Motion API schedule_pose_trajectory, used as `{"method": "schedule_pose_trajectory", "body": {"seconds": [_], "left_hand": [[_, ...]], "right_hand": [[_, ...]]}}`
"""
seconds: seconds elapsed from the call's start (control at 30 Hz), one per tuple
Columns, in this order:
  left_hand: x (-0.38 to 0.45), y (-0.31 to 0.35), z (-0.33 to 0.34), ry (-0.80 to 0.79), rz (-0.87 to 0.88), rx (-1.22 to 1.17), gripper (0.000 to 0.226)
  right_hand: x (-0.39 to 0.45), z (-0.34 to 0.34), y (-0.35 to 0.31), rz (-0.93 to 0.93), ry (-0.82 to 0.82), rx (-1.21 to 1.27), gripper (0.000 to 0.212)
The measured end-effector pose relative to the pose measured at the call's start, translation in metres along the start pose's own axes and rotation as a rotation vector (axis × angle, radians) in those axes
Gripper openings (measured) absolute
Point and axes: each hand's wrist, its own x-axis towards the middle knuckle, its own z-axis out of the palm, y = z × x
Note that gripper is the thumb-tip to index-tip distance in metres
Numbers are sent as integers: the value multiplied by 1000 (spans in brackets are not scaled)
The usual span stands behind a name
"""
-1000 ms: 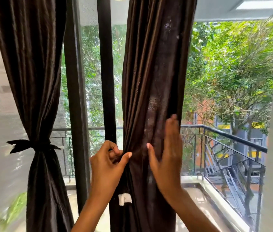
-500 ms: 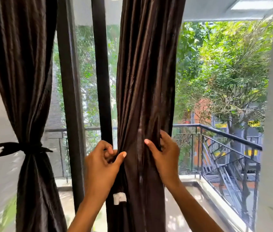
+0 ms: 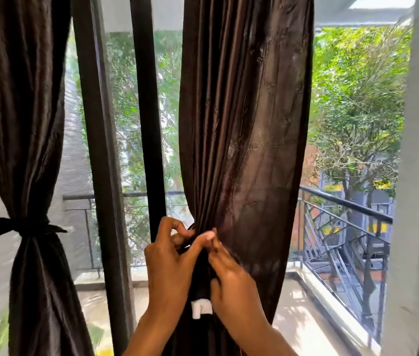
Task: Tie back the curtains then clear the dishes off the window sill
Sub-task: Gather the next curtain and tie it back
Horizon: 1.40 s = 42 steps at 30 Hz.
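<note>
Head view: left hand [image 3: 171, 258] and right hand [image 3: 231, 276] each grip the gathered middle curtain [image 3: 244, 124].

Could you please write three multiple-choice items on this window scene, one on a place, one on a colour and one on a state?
1. Where is the white tag?
A. on the middle curtain, below the hands
B. on the railing
C. on the left curtain

2. What colour are the curtains?
A. white
B. dark brown
C. green

3. What state is the left curtain in?
A. hanging loose
B. taken down
C. cinched by a dark tie

Answers: 1 A, the tag shows between the left hand and right hand; 2 B, both panels are dark brown; 3 C, the tie gathers its waist.
</note>
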Motion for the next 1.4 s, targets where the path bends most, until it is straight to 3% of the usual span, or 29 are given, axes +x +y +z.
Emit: {"method": "schedule_pose_trajectory", "body": {"seconds": [0.07, 0.1, 0.17, 0.23, 0.27, 0.37, 0.4, 0.47, 0.53, 0.57, 0.7, 0.87, 1.03, 1.1, 1.3, 1.4], "left_hand": [[5, -3, 1, 14, -9, 22, 40], [8, -5, 0, 23, -20, 32, 43], [14, -9, 0, 16, -50, 28, 45], [15, -9, 1, -8, -69, 2, 45], [15, -7, 1, -20, -75, -22, 44], [14, -10, 0, -69, -76, -70, 43], [13, -12, -1, -83, -76, -70, 43], [13, -17, -3, -92, -78, -70, 45], [12, -20, -4, -67, -65, -66, 49], [12, -20, -4, -52, -61, -57, 50], [6, -18, 3, -4, 16, 42, 52], [-3, -16, 21, -16, 41, 45, 46], [-9, -12, 29, -9, 43, -6, 42], [-9, -13, 28, -10, 45, -1, 42], [-10, -7, 29, -30, -4, -45, 42], [-9, -6, 29, 10, 3, 56, 47]], "right_hand": [[-2, -6, 5, -40, -99, 79, 66], [2, -10, 5, -49, -53, 62, 62], [21, -21, 10, -56, 252, -59, 59], [51, -39, 10, 28, 515, -28, 75], [69, -49, 8, 77, 549, 60, 88], [119, -67, 4, 223, 442, 479, 110], [130, -70, 5, 222, 405, 630, 99], [137, -68, 6, 194, 347, 792, 53], [127, -66, 5, 144, 421, 645, 21], [117, -63, 6, 115, 483, 551, 17], [77, -48, 5, 52, 691, 90, 40], [28, -39, 3, -2, 604, -113, 76], [-12, -14, 5, 158, 431, -218, 107], [-23, -7, 11, 134, 406, -189, 104], [-19, -14, 18, 42, 305, 15, 64], [-18, -20, 17, 18, 247, 21, 63]]}}
